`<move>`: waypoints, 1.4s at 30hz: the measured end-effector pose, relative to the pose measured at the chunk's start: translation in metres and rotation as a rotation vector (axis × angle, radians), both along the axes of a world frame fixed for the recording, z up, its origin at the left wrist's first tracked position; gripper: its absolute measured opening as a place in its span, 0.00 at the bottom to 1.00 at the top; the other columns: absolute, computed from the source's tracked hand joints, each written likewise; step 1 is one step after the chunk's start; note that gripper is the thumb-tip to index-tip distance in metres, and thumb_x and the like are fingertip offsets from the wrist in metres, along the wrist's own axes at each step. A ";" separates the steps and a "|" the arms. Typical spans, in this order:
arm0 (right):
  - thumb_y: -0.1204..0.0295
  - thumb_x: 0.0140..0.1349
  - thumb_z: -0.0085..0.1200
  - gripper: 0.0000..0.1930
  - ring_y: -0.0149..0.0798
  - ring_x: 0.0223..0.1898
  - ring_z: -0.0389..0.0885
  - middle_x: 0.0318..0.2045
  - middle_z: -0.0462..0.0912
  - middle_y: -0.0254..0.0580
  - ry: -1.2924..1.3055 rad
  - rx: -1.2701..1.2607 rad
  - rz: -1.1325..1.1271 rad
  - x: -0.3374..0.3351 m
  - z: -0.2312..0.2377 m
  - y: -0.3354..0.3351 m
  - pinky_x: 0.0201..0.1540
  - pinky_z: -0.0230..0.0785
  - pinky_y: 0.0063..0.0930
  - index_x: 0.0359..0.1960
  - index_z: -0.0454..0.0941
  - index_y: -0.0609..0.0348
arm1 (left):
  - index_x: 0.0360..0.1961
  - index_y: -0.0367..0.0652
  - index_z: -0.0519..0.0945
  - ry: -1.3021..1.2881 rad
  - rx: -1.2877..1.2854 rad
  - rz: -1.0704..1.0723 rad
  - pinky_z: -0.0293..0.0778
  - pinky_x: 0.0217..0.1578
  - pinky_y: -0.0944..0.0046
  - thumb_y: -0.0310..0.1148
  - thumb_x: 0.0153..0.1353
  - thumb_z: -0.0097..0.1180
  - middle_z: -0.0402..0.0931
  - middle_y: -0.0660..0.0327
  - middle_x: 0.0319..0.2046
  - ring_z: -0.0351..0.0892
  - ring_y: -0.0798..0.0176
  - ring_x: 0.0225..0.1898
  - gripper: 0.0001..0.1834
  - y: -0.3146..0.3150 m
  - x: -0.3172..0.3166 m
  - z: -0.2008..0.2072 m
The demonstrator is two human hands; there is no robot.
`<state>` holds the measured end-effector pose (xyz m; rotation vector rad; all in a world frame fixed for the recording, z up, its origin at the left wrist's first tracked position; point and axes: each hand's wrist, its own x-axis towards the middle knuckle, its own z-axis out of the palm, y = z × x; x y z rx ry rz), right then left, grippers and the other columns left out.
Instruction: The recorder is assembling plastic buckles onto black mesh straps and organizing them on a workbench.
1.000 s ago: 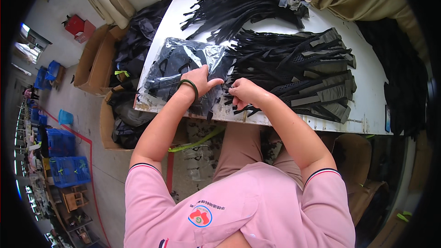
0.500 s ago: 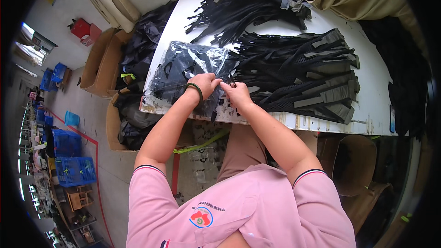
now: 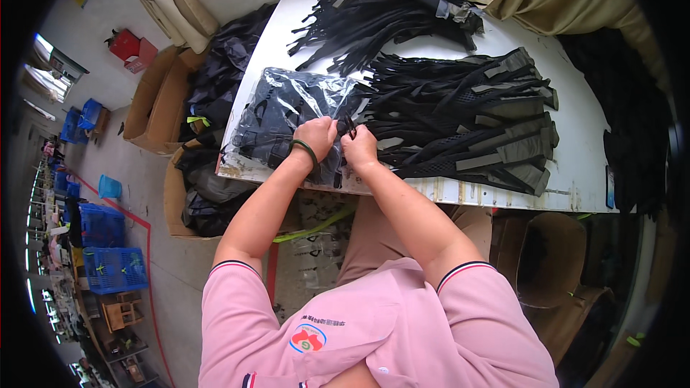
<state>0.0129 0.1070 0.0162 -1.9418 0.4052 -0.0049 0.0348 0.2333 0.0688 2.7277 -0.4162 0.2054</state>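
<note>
My left hand is closed in a pinch over the right part of a clear plastic bag with dark printed marks and black goods beneath its film. What its fingertips grip is hidden. Just to the right, my right hand is closed around a small dark two-pronged tool that looks like thread snips, points away from me. Black strap ends hang by the table's front edge below my hands. Beside my right hand lies a wide pile of black mesh straps with grey end patches.
A second heap of black straps lies at the back of the white table. Cardboard boxes filled with dark fabric stand on the left, and another open box is under the table's right side. Blue crates line the floor farther left.
My hands have drawn slightly apart, with the right one turned and pulled a little nearer to me. The dark two-pronged tool now shows between them.
</note>
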 end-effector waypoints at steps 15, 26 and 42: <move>0.72 0.51 0.51 0.10 0.59 0.35 0.79 0.29 0.80 0.60 0.006 0.050 -0.066 -0.002 -0.015 -0.020 0.41 0.70 0.44 0.31 0.71 0.68 | 0.18 0.37 0.72 -0.278 -0.278 0.254 0.65 0.22 0.52 0.43 0.64 0.50 0.72 0.47 0.16 0.72 0.48 0.19 0.22 0.096 0.036 0.063; 0.75 0.54 0.52 0.07 0.41 0.23 0.80 0.21 0.77 0.46 -0.113 0.165 -0.073 -0.003 -0.008 -0.014 0.29 0.72 0.34 0.28 0.68 0.65 | 0.67 0.56 0.58 0.012 -0.238 0.401 0.32 0.62 0.30 0.67 0.60 0.39 0.44 0.49 0.70 0.38 0.45 0.71 0.39 0.084 -0.027 -0.035; 0.55 0.71 0.38 0.21 0.25 0.26 0.72 0.23 0.75 0.32 0.028 0.260 0.602 -0.159 0.052 -0.120 0.35 0.66 0.20 0.41 0.78 0.59 | 0.54 0.37 0.70 -0.314 -0.742 0.251 0.59 0.58 0.61 0.46 0.67 0.48 0.69 0.54 0.53 0.67 0.58 0.55 0.24 0.104 -0.010 -0.027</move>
